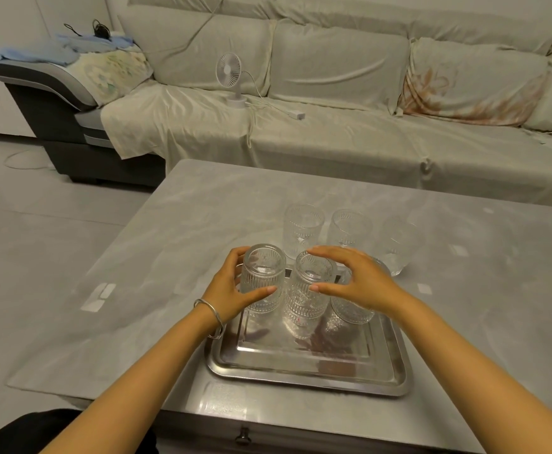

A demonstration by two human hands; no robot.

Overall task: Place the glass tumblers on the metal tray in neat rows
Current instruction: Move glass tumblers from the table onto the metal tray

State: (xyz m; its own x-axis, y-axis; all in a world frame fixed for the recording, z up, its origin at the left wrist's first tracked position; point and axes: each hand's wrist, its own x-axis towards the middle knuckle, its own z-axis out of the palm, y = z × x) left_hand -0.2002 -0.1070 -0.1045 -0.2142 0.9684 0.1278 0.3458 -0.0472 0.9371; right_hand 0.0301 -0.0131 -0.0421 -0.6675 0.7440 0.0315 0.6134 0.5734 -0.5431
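A rectangular metal tray (307,371) lies on the table in front of me. Three ribbed glass tumblers stand upside down in a row along its far side. My left hand (232,286) grips the left tumbler (263,280) from its left side. My right hand (356,280) arches over the middle tumbler (310,296), thumb on its near face and fingertips at its far top edge. The palm hides much of the right tumbler (350,311). Beyond the tray, three more tumblers stand upright on the table: one (302,229), a second (350,227) and a third (395,244).
The grey marble-look table (176,244) has its left edge near the floor and a drawer knob (242,435) at the front. Behind it is a covered sofa (333,132) with a small white fan (230,77) and cable. The tray's near half is bare.
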